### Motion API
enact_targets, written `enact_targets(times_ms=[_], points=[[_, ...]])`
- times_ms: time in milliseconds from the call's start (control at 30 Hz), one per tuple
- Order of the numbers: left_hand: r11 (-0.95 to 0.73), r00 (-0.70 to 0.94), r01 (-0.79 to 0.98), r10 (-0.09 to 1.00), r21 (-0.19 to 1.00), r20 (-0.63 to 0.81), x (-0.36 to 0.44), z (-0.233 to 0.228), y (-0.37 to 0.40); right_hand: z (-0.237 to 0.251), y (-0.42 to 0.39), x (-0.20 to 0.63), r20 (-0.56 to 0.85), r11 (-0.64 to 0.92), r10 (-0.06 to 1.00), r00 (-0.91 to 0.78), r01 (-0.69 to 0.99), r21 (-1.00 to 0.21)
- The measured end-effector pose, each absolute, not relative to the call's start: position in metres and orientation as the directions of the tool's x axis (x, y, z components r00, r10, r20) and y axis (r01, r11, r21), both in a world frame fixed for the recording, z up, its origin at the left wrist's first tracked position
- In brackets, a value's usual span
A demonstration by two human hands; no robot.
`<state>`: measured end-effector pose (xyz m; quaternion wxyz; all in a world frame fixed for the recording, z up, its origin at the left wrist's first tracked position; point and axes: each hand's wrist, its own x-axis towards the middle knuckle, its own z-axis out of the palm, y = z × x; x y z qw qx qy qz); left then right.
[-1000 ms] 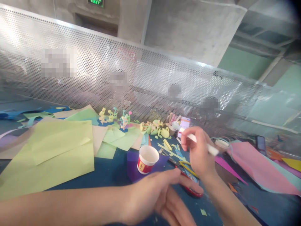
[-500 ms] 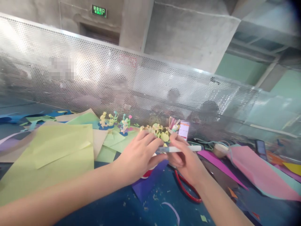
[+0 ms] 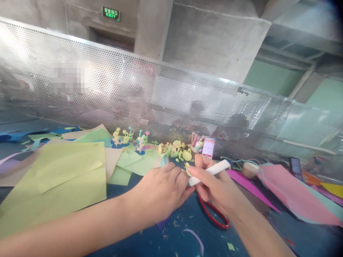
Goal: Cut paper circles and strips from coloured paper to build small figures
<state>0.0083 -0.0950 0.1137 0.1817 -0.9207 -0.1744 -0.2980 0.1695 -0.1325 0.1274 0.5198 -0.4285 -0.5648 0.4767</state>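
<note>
Between the two hands, the right hand (image 3: 214, 187) pinches a white marker-like stick (image 3: 209, 172) while the left hand (image 3: 163, 191) closes fingers on its near end, so a jerky tug could knock the small yellow paper scrap (image 3: 187, 169) onto the blue bench (image 3: 184, 232).

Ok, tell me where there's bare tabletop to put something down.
Bare blue table lies near the front edge, between the left hand and the red scissors, with only small scraps. The back, by the paper figures and green sheets, is crowded.

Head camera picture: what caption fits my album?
Two bare hands meet on a white marker pen above a blue table strewn with coloured paper.
</note>
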Motion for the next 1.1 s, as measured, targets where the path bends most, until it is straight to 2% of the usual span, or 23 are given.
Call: enact_targets(times_ms=[133, 233, 300, 367, 433, 500, 567, 633, 733, 833, 867, 967, 1100], points=[[-0.944, 0.805, 0.325, 0.306, 0.055, 0.508, 0.013, 0.119, -0.096, 0.127, -0.132, 0.168, 0.164, 0.162, 0.982, -0.097, -0.025, -0.987], [-0.925, 0.809, 0.29, 0.373, 0.244, 0.455, 0.009, 0.123, -0.096, 0.131, -0.13, 0.173, 0.139, 0.137, 0.987, -0.083, -0.026, -0.99], [-0.884, 0.81, 0.287, 0.43, 0.368, 0.399, -0.001, 0.127, -0.1, 0.142, -0.131, 0.189, 0.159, 0.158, 0.987, -0.014, -0.045, -0.986], [-0.826, 0.836, 0.295, 0.466, 0.48, 0.288, -0.014, 0.132, -0.107, 0.156, -0.132, 0.211, 0.302, 0.323, 0.938, 0.169, -0.119, -0.939], [-0.779, 0.888, 0.265, 0.427, 0.569, 0.172, -0.022, 0.138, -0.113, 0.168, -0.132, 0.231, 0.391, 0.441, 0.879, 0.275, -0.151, -0.885], [-0.792, 0.898, 0.203, 0.385, 0.575, 0.213, -0.022, 0.144, -0.115, 0.171, -0.128, 0.239, 0.447, 0.511, 0.828, 0.337, -0.129, -0.85], [-0.866, 0.855, 0.148, 0.354, 0.477, 0.378, -0.013, 0.147, -0.108, 0.164, -0.12, 0.236, 0.429, 0.484, 0.837, 0.339, -0.093, -0.87], [-0.881, 0.803, 0.183, 0.39, 0.437, 0.45, -0.001, 0.147, -0.091, 0.152, -0.111, 0.23, 0.402, 0.454, 0.847, 0.349, -0.08, -0.887], [-0.841, 0.786, 0.309, 0.488, 0.444, 0.379, 0.015, 0.139, -0.052, 0.137, -0.099, 0.232, 0.343, 0.414, 0.859, 0.379, -0.123, -0.902], [-0.818, 0.81, 0.41, 0.53, 0.403, 0.251, 0.024, 0.127, -0.007, 0.127, -0.091, 0.247, 0.256, 0.333, 0.897, 0.361, -0.169, -0.928], [-0.76, 0.798, 0.491, 0.589, 0.425, 0.132, 0.027, 0.122, 0.007, 0.125, -0.088, 0.251, 0.236, 0.306, 0.91, 0.342, -0.168, -0.937], [-0.721, 0.797, 0.532, 0.604, 0.443, 0.026, 0.037, 0.109, 0.039, 0.115, -0.082, 0.259, 0.214, 0.266, 0.931, 0.297, -0.148, -0.953], [-0.675, 0.794, 0.527, 0.608, 0.517, -0.015, 0.053, 0.088, 0.06, 0.101, -0.074, 0.254, 0.208, 0.25, 0.938, 0.278, -0.126, -0.96]])
